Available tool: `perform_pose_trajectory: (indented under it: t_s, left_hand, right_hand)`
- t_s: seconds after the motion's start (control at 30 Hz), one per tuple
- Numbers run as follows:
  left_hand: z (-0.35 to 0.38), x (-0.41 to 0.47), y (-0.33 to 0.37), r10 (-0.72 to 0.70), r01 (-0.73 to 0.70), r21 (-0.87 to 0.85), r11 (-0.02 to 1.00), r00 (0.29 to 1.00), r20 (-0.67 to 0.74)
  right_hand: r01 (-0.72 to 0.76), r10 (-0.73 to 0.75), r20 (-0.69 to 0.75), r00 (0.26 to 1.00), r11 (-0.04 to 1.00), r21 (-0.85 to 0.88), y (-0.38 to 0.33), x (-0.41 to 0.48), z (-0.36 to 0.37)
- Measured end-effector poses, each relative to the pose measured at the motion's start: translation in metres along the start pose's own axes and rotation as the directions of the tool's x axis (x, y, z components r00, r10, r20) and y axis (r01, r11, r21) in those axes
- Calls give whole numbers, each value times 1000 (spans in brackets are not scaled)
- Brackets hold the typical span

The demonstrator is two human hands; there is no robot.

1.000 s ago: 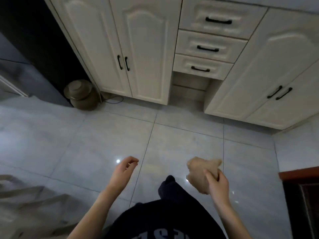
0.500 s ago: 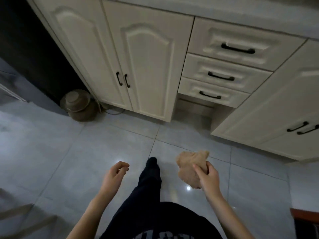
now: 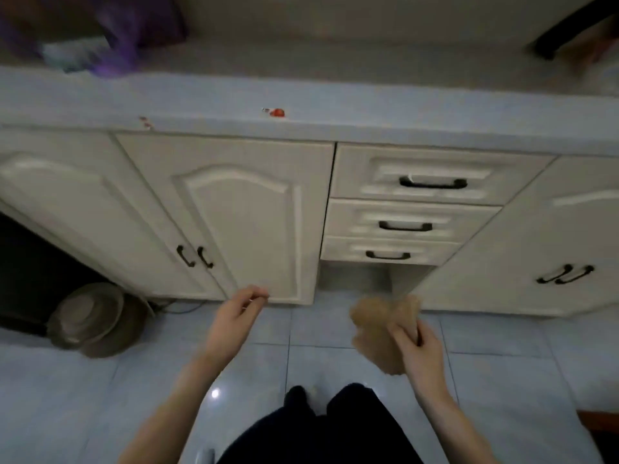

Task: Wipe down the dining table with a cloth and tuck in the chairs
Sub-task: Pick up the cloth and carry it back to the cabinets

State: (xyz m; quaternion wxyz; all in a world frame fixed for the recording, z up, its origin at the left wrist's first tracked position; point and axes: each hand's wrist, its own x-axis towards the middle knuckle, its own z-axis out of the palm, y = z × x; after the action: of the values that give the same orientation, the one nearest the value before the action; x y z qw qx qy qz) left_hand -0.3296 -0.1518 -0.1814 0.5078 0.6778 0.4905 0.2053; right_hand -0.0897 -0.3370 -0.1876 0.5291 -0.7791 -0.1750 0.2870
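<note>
We hold the crumpled tan cloth (image 3: 378, 333) at five o'clock, our right hand's (image 3: 420, 353) fingers clamped on it. Our left hand (image 3: 234, 318), at seven o'clock, is empty, fingers loosely curled, before the cream wooden cabinet (image 3: 248, 222).

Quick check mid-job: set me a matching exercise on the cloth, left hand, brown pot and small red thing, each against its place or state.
Things: 1 cloth; 2 left hand; 3 brown pot; 4 small red thing.
Places or states: A on the floor beside the cabinets; B on the counter near its front edge; C gripped in the right hand; D holding nothing, fingers loosely curled.
Pairs: 1-C, 2-D, 3-A, 4-B.
</note>
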Motion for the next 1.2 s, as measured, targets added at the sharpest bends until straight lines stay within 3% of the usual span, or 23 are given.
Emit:
perform_pose_trajectory:
  t_s: [0.17, 0.47, 0.6, 0.7, 0.9, 1.07, 1.13, 1.2]
  left_hand:
    - [-5, 53, 74, 281, -280, -40, 959, 958, 47]
    - [-19, 125, 208, 660, -660, 30, 751, 751, 7]
    - [-18, 169, 251, 700, -690, 123, 713, 709, -85]
    - [-10, 200, 262, 667, -637, 213, 741, 736, -115]
    - [9, 238, 262, 605, -551, 405, 730, 796, -6]
    - [15, 245, 268, 604, -537, 455, 710, 797, -2]
    - [19, 247, 275, 617, -545, 471, 694, 787, 1]
    - [24, 248, 285, 653, -586, 477, 655, 757, 33]
  right_hand:
    - [19, -18, -7, 1000, 983, 184, -74, 34, 1]
    - [255, -284, 43, 958, 910, 326, -229, 88, -8]
    - [368, -406, 36, 913, 858, 359, -289, 130, 1]
    - [361, -387, -1, 922, 859, 363, -309, 171, 17]
    - [327, -330, -41, 943, 942, -70, -297, 239, 27]
    - [309, -371, -48, 927, 832, -460, -299, 244, 4]
    - [390, -537, -94, 839, 712, -584, -301, 243, -3]
    - [579, -718, 2, 696, 560, -593, -304, 240, -5]
